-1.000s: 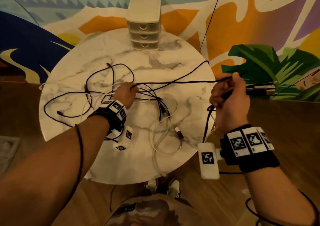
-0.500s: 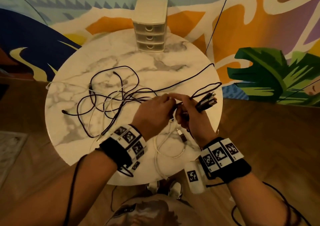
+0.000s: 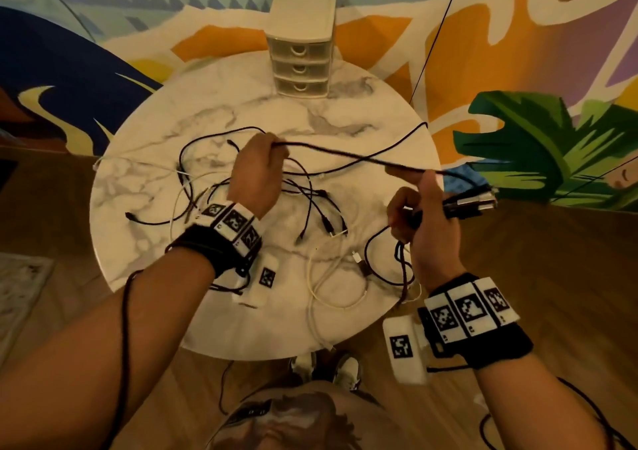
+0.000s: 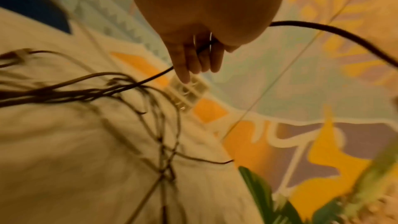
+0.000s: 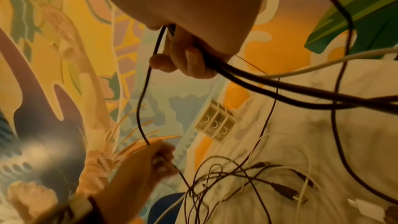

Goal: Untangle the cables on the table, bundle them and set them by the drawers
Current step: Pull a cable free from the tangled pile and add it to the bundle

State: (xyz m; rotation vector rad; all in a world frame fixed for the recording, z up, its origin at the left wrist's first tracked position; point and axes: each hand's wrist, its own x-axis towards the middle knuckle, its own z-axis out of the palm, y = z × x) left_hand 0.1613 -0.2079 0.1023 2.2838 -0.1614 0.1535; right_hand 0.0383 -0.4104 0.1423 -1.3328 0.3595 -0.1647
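My left hand (image 3: 258,173) is raised over the round table (image 3: 145,159), its fingers curled round a black cable (image 3: 345,154) that stretches across to my right hand (image 3: 426,221). The right hand's fist is closed on folded loops of the same black cable, with the plug ends (image 3: 471,202) sticking out past its knuckles, off the table edge. Below and between both grips lies the tangle (image 3: 310,208) of black and white cables. The drawers (image 3: 299,66) stand beyond my left hand, at the table's far edge.
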